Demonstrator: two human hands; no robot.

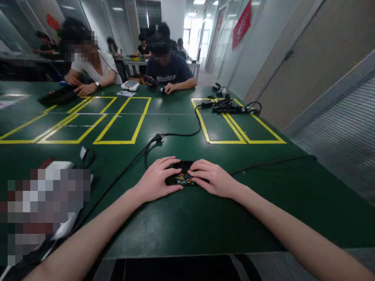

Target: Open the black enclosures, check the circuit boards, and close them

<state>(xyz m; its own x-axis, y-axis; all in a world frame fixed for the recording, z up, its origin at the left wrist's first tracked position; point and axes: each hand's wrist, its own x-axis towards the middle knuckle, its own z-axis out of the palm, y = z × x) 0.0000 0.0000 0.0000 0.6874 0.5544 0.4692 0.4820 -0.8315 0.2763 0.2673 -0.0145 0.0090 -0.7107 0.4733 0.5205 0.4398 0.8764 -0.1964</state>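
Observation:
Between my two hands, a small green circuit board [181,181] with copper-coloured ring coils lies in a shallow black housing [185,165] on the table. My left hand [159,177] is curled round the housing's left side, its fingers at the far edge and its thumb at the near edge. From the right, my right hand [213,178] reaches over the housing with fingers bent, its fingertips pressed together at the board's right part. Those fingers hide the right end of the housing and whatever small part is between them.
A black cable with a plug [158,137] crosses the green table [187,226] beyond my hands. Yellow tape rectangles mark the far half. Bundled black cables [227,106] lie at the far right. A blurred-out object [49,199] sits left. Two people work opposite.

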